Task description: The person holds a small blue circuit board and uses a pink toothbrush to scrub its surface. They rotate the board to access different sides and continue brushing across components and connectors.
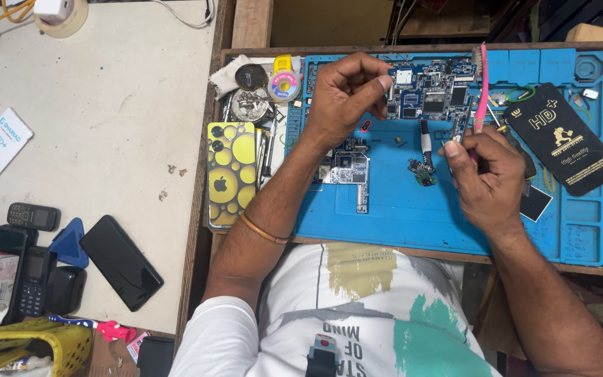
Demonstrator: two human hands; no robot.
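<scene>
Hands work over a blue mat (399,209) that lies in a wooden tray (455,49). The left hand (347,94) hovers above the mat's upper left part with its fingers curled in, and the thumb and forefinger tip (384,82) are pinched together just at the left edge of a circuit board (430,91); whether anything tiny sits between them I cannot tell. The right hand (486,178) is closed on a pink brush (481,87), which stands nearly upright along the board's right side with its bristle end near the tray's top rim; a thin metal tool (463,124) also sticks up from the same fingers, its tip close to the board's lower right corner. Between the two hands, on the mat, lie a small green part (423,174) and a short black-and-white piece (426,139), just touching or nearly so. A second, smaller board (349,171) lies under the left wrist. Left of the mat rests a phone case (232,171) with yellow circles, and above it a solder wick reel (286,84) and round metal tins (249,105). A black packet (560,136) lies on the mat's right part. On the pale table (106,105) to the left sit a black phone (121,262), keypad phones (33,216) and a blue pick (70,241).
</scene>
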